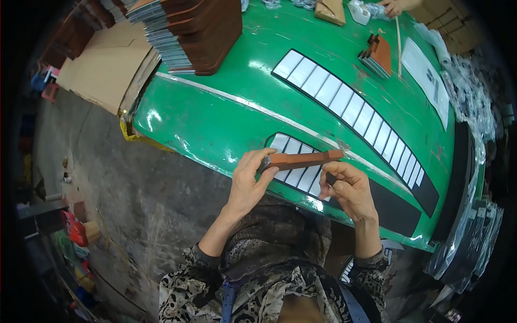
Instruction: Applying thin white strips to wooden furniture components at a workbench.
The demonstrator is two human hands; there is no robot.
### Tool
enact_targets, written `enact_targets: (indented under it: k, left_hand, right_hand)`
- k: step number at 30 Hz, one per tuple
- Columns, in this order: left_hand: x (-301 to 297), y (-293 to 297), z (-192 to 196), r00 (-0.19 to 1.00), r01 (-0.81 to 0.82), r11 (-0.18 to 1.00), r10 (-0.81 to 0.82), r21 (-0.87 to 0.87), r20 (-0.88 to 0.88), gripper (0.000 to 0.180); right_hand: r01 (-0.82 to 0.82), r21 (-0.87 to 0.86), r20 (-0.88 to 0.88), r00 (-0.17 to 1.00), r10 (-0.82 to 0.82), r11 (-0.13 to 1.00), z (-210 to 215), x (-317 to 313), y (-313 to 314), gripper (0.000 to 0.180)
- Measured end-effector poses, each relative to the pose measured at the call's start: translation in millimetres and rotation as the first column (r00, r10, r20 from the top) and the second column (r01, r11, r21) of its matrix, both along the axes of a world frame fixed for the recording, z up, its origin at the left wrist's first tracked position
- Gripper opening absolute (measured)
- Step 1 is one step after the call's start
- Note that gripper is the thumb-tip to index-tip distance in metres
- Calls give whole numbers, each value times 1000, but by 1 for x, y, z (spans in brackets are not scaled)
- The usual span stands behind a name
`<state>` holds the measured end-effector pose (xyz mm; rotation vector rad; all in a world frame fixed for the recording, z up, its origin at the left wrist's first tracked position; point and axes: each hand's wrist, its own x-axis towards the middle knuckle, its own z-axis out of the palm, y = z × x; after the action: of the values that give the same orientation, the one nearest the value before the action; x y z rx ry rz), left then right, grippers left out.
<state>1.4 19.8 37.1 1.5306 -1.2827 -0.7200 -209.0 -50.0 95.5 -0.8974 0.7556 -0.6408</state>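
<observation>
My left hand grips one end of a long brown piece with angled edges, thumb below and fingers above. Just right of it, my right hand pinches a small dark pad between thumb and fingers, close to the brown piece's right end. Underneath both hands lies a black sheet with rows of white rectangles, partly hidden by them. A second, longer black strip with white rectangles curves across the table beyond.
On the green table a tall stack of brown pieces stands at the far left. More brown pieces lie at the far right, near a white sheet. Clear plastic wrap runs along the right side. Another person's hand shows at the top.
</observation>
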Motion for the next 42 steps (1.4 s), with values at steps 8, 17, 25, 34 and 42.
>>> enact_targets:
  k: [8, 17, 25, 34, 42]
  left_hand:
    - [-5, 0, -5, 989, -53, 992, 36, -118, -140, 29]
    - [-1, 5, -12, 996, -42, 985, 28, -170, -83, 26]
    - [-4, 6, -10, 989, -70, 984, 48, -163, -137, 29]
    - [-4, 5, -11, 993, -68, 980, 48, -190, -111, 28]
    - [-4, 5, -9, 994, -69, 980, 52, -189, -94, 30]
  right_hand:
    - [-195, -672, -407, 903, -136, 714, 12, 46, -15, 24]
    - [-455, -845, -523, 813, -255, 283, 3, 55, -14, 31]
    - [-509, -827, -558, 797, -233, 239, 2, 58, -15, 31]
    - [-512, -821, -565, 791, -233, 252, 2, 60, -14, 30]
    - [-512, -821, -564, 793, -230, 250, 2, 61, -14, 29]
